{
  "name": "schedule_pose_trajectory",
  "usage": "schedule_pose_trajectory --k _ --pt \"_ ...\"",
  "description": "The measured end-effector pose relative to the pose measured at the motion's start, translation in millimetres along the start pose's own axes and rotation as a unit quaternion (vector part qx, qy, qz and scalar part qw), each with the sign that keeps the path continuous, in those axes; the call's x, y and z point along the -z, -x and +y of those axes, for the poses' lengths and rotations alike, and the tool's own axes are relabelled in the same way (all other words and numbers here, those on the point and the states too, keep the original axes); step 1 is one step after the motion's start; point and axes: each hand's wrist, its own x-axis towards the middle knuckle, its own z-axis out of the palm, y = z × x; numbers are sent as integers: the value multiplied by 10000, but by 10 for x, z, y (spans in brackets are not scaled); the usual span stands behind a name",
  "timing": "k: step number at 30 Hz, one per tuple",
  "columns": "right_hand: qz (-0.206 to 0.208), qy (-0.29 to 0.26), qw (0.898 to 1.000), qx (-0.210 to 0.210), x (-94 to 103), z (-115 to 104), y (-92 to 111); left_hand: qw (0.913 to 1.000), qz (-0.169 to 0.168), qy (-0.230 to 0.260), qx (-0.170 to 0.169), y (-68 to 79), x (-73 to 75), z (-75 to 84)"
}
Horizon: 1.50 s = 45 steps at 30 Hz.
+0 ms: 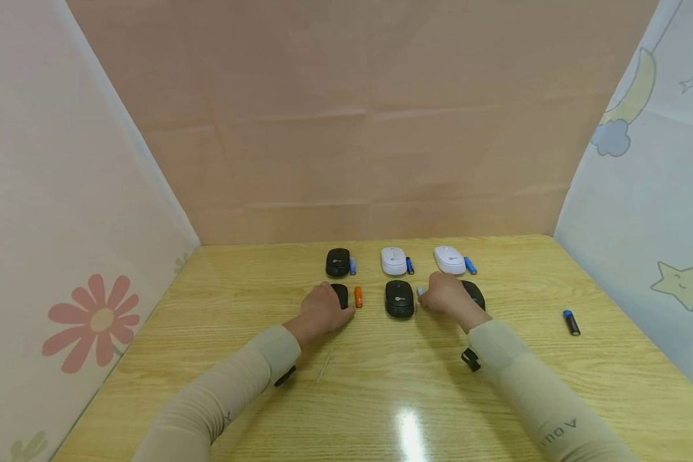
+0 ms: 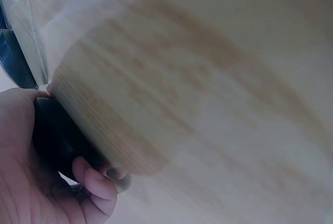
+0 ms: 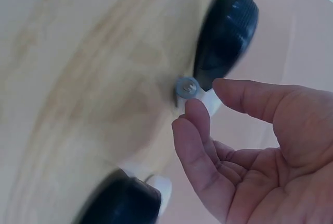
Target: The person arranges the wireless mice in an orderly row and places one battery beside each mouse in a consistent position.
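My left hand (image 1: 323, 308) holds a black computer mouse (image 1: 341, 294) on the table, with thumb and fingers around its sides. In the left wrist view the fingers curl along the near side of this mouse (image 2: 62, 135). An orange battery (image 1: 358, 297) lies just right of it. My right hand (image 1: 447, 295) is lowered to a pale battery (image 1: 420, 290) beside the middle black mouse (image 1: 400, 299). In the right wrist view, thumb and fingers stand apart, their tips right by the battery (image 3: 187, 87). Another black mouse (image 1: 475, 294) is partly hidden behind the right hand.
In the back row are a black mouse (image 1: 338, 262) and two white ones, left (image 1: 393, 261) and right (image 1: 450, 260). Blue batteries (image 1: 410, 265) lie beside them. A black and blue battery (image 1: 572, 323) lies off at the right. Printed cloth walls border the table (image 1: 237, 276).
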Motion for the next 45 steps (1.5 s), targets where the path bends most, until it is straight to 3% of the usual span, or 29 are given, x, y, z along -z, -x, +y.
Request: schedule_pose_trajectory --k 16,24,36,45 --pt "474 97 9982 353 400 125 206 10000 57 76 -14 -2 14 15" --pt "392 -113 9989 239 566 289 354 9998 116 144 -7 -7 -11 8" --pt "512 -53 9985 -161 821 768 613 9997 112 233 -20 -23 -39 9" --pt "449 -89 9984 -334 888 1131 793 9997 108 241 -3 -18 -28 20"
